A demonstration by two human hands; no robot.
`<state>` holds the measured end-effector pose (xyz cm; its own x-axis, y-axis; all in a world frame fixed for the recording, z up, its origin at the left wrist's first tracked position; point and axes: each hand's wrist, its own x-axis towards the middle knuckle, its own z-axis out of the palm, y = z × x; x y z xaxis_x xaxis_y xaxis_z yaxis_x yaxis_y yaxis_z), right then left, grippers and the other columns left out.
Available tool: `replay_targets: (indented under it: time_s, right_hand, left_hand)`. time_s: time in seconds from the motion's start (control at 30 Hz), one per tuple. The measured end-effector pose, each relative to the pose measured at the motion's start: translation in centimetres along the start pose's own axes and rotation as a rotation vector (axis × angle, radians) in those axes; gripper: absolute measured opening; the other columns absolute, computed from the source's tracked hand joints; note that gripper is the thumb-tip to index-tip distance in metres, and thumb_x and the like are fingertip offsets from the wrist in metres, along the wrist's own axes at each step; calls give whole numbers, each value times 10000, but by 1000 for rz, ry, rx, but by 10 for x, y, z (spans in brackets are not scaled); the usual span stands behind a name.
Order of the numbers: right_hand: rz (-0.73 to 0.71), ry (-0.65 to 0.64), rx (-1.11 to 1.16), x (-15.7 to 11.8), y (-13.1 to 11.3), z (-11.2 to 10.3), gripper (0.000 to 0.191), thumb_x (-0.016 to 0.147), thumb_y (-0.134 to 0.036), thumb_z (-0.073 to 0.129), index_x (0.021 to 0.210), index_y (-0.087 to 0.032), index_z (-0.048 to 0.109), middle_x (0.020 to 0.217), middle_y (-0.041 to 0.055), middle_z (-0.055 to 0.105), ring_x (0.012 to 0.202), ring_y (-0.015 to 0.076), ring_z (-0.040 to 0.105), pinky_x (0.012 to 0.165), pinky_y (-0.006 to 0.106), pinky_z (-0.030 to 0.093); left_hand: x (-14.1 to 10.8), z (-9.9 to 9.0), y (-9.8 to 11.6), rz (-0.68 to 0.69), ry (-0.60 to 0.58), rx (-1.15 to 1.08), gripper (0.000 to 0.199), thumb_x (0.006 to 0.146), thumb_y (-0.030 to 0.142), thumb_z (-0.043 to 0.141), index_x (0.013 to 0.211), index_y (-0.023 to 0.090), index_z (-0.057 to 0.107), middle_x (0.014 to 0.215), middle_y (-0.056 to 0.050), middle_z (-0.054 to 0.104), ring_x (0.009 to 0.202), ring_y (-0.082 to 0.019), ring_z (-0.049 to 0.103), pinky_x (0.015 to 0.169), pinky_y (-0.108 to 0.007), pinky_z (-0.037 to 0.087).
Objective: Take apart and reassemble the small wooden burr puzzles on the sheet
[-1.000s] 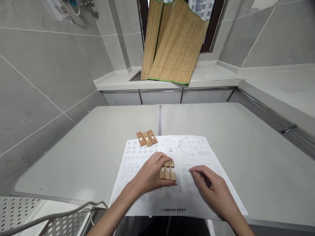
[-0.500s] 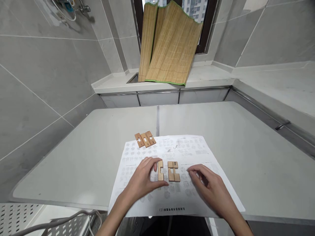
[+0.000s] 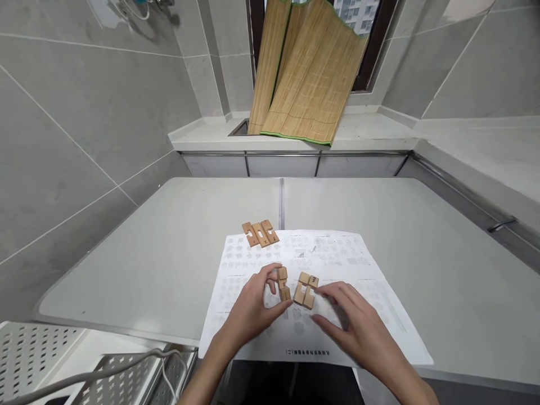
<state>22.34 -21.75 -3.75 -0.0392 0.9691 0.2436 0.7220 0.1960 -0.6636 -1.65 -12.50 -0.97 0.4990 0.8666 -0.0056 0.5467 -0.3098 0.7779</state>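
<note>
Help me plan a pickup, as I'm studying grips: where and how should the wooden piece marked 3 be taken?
I'd pinch the piece marked 3 by its far and near ends, coming from the right: its left side sits beside another block, its right side is notched, and both ends look free.

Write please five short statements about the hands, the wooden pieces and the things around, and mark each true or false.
1. The left hand holds a notched wooden piece. True.
2. The right hand's thumb and index fingertips touch each other. False: they are apart, near the pieces marked 3.
3. The printed sheet lies on the table. True.
4. The darker pieces lie at the sheet's near edge. False: they are at its far-left corner.
5. The mat partly covers the window. True.
</note>
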Motion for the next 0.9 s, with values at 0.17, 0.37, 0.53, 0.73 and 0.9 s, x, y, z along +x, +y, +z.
replay_targets:
  time_s: [0.17, 0.37, 0.53, 0.73, 0.9]
  right_hand:
    - [0, 31, -83, 5, -8, 14, 263, 970, -470, 688, 1139, -275, 634, 1053, 70, 687, 913, 261, 672, 747, 373, 544]
    - [142, 33, -15, 7, -16, 6, 266, 995, -534, 617, 971, -270, 634, 785, 2, 647, 618, 181, 587, 592, 301, 462]
    - [316, 118, 223, 8, -24, -4, 330, 983, -586, 590, 975, -257, 601, 780, 12, 666, 658, 188, 610, 624, 286, 485]
    - [334, 66, 606, 19, -50, -2, 372, 995, -597, 563, 1098, -251, 657, 886, 52, 713, 716, 196, 645, 700, 300, 546]
    - [303, -135, 625, 28, -55, -5, 416, 989, -607, 573, 1191, -275, 724, 835, 33, 707, 774, 218, 668, 751, 323, 568]
  left_hand:
    - [-2, 0, 0, 27, -8, -3, 651, 879, 287, 778, 1454, 296, 473, 981, -3, 634, 1007, -243, 652, 940, -375, 501]
    - [-4, 1, -4, 60, 7, 21, 656, 878, 309, 785, 1458, 272, 479, 986, -15, 643, 985, -253, 654, 928, -401, 521]
    - [-5, 3, -4, 62, 40, 42, 695, 870, 370, 799, 1467, 247, 464, 1008, -32, 662, 947, -256, 653, 895, -413, 534]
    - [-7, 4, -5, 86, 70, 30, 691, 876, 422, 790, 1455, 228, 468, 975, -32, 663, 934, -256, 654, 891, -415, 535]
    - [-8, 6, -7, 99, 82, 1, 673, 892, 422, 771, 1459, 239, 458, 998, -32, 672, 963, -255, 663, 908, -416, 535]
